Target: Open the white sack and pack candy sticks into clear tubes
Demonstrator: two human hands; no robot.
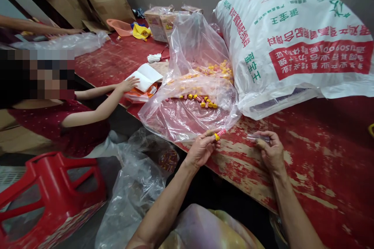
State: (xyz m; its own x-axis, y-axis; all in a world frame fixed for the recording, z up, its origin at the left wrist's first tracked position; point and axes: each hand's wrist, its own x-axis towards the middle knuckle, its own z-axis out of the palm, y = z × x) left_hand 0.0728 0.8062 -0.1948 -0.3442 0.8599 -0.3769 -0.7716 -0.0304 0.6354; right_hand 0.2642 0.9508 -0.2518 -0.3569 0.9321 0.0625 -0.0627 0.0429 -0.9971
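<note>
"Red, worn counter point(309, 140): why does the clear plastic bag point(181, 118) lie so near?"

"Perhaps for easy reaching. Above the counter, the right hand point(271, 151) grips a clear slender tube point(251, 137); the left hand point(201, 149) pinches a pink, yellow-capped stick point(221, 133)."

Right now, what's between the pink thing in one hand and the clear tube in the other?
In the head view, worn, patchy red tabletop shows in the gap between the pink piece and the clear tube.
</note>
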